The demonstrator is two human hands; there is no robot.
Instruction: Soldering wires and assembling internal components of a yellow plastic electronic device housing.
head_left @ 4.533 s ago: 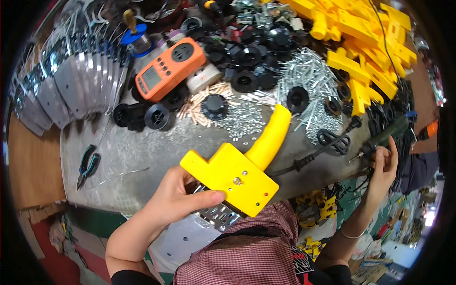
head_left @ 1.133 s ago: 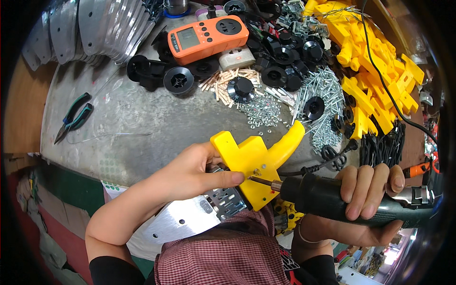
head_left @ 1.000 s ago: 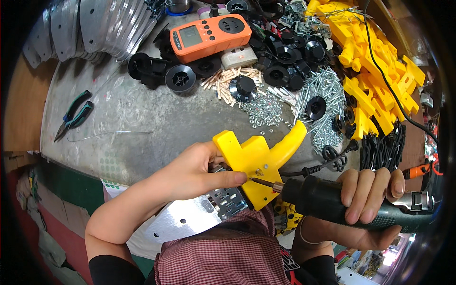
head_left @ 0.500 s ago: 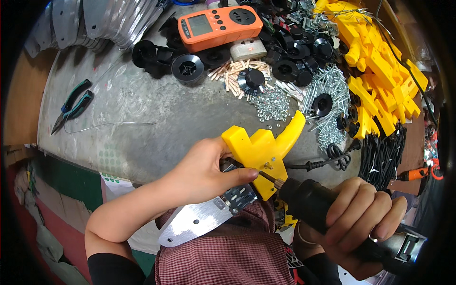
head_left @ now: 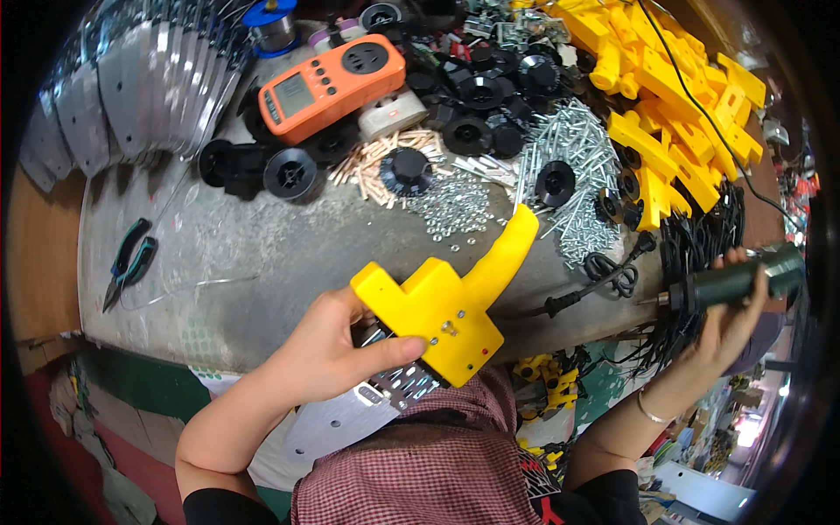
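Note:
My left hand (head_left: 324, 341) grips a yellow plastic handle (head_left: 451, 302), its thumb lying across the near left edge. Small screws show in the face of the handle. A flat silver metal plate (head_left: 346, 426) with holes extends from the handle toward my apron, and the parts between the two are partly covered by my thumb. Off to the right, my right hand (head_left: 733, 308) is closed around a dark electric screwdriver (head_left: 744, 278), its bit pointing left and apart from the handle. A black power cord (head_left: 604, 282) with a plug runs out from behind the handle.
Metal plates (head_left: 122, 105) stand in a row at far left, near pliers (head_left: 131, 262). An orange meter (head_left: 337, 87), black knobs (head_left: 407, 171), nuts (head_left: 451, 206), and screws (head_left: 573, 166) lie behind my hands. Yellow handles (head_left: 682, 114) and black cords (head_left: 700, 236) pile up right.
The screwdriver's bit has left the yellow handle, and my right hand has carried the tool up and right. The handle and left hand appear slightly farther left as the view shifts.

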